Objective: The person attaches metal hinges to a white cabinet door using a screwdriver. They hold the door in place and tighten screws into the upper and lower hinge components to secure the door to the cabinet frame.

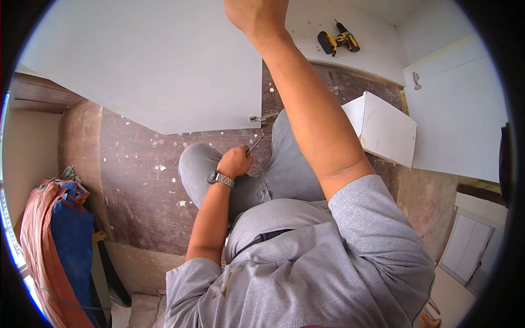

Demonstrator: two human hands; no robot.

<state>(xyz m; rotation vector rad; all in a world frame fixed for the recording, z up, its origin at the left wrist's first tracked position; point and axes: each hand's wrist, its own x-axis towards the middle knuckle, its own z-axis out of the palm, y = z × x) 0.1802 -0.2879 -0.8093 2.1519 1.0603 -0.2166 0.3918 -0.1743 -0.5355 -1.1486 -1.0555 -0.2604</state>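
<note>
Over my bent left knee, my left hand (235,162) is closed around a screwdriver (255,145). Its thin shaft points up and away, and its handle is hidden in my fist. Just beyond the tip, a metal hinge (255,118) sits at the corner of a large white cabinet door (180,65). My right arm stretches far forward past that door's edge. Only the wrist and the back of my right hand (257,15) show at the upper border; the fingers are cut off, so what they touch is hidden.
A yellow and black cordless drill (340,39) lies on the white cabinet base. At right stand a white box-like piece (387,128) and another white door (456,104) with a hinge (416,81). Pink and blue sheeting (71,229) is bundled at left on the paint-spotted brown floor (136,202).
</note>
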